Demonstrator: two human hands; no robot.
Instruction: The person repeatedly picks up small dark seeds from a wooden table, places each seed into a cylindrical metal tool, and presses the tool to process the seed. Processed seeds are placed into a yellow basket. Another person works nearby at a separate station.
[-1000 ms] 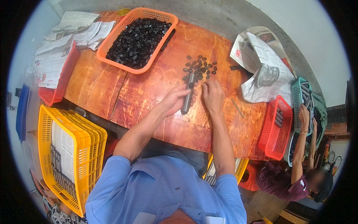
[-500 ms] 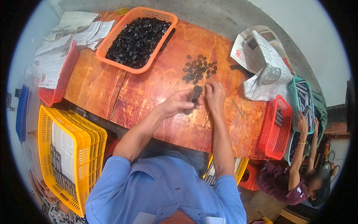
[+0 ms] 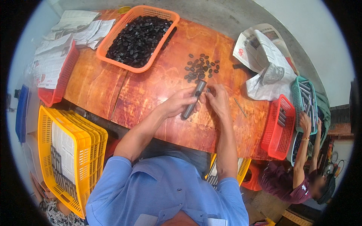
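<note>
My left hand (image 3: 178, 102) is closed round a grey metal tube (image 3: 199, 87) with a dark opening in its side. The tube slants, its upper end pointing away to the right. Just right of it, my right hand (image 3: 219, 100) is pinched close to the upper part. A small dark bit shows at those fingertips, too small to name. Beyond my hands, a loose group of small black oval pieces (image 3: 202, 67) lies on the glossy orange-brown wooden table (image 3: 151, 101). A thin rod (image 3: 240, 107) rests to the right of my right hand.
An orange basket (image 3: 141, 69) full of black pieces stands far left. Newspapers (image 3: 260, 64) lie far right, near red (image 3: 277, 143) and green (image 3: 298, 100) baskets holding metal tubes. Stacked yellow crates (image 3: 85, 150) stand left. A co-worker (image 3: 286, 182) reaches into the green basket.
The tube in my left hand has turned from nearly end-on to showing its length and side opening. My right hand stays close beside it, fingers pinched.
</note>
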